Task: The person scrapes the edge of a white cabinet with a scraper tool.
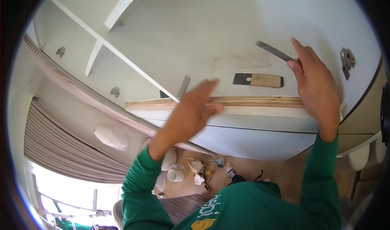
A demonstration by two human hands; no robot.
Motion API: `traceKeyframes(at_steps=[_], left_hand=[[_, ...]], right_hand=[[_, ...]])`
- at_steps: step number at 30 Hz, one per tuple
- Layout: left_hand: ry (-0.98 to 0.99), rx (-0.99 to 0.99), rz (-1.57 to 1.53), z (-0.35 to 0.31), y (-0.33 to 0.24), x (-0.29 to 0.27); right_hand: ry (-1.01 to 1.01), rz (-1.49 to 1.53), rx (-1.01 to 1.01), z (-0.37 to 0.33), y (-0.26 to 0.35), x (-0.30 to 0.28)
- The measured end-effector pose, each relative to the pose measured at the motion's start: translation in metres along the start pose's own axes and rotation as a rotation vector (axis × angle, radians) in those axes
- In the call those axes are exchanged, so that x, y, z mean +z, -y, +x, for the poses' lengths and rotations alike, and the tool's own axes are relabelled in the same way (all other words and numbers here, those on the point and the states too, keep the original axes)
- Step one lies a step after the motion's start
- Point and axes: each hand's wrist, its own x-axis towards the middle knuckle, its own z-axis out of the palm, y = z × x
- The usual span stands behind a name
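Observation:
My right hand point(319, 83) is closed on a narrow grey flat metal bar point(273, 50), pinched near its right end by the thumb, with the index finger stretched out. The bar's other end points up and left over the white panel. My left hand point(191, 110), blurred, hovers near the front edge with fingers stretched and thumb apart, and nothing shows between them. A short grey strip point(184, 85) shows just behind it; whether they touch I cannot tell. Between the hands lies a dark flat blade point(242, 79) with a round hole, its middle wrapped in tan tape.
A bare plywood edge point(260, 101) runs along the front of the white cabinet panel point(195, 35). Metal hinges point(347, 62) sit right and left. A white divider point(122, 59) crosses the left. Below are a floor with a white bucket point(175, 175), tools and a pleated curtain point(73, 148).

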Motion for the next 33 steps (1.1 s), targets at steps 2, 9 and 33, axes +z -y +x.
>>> traceKeyframes(at_steps=[2,9,33], left_hand=[[-0.041,0.017,0.170,-0.031,-0.019,0.022],[0.013,-0.078,-0.246,-0.094,-0.070,0.001],[-0.519,-0.467,0.162,-0.068,-0.010,0.030]], right_hand=[[0.009,-0.018,0.004,0.001,-0.002,0.002],[0.004,-0.014,-0.001,-0.001,-0.001,0.006],[0.046,0.003,-0.060,0.002,-0.026,0.020]])
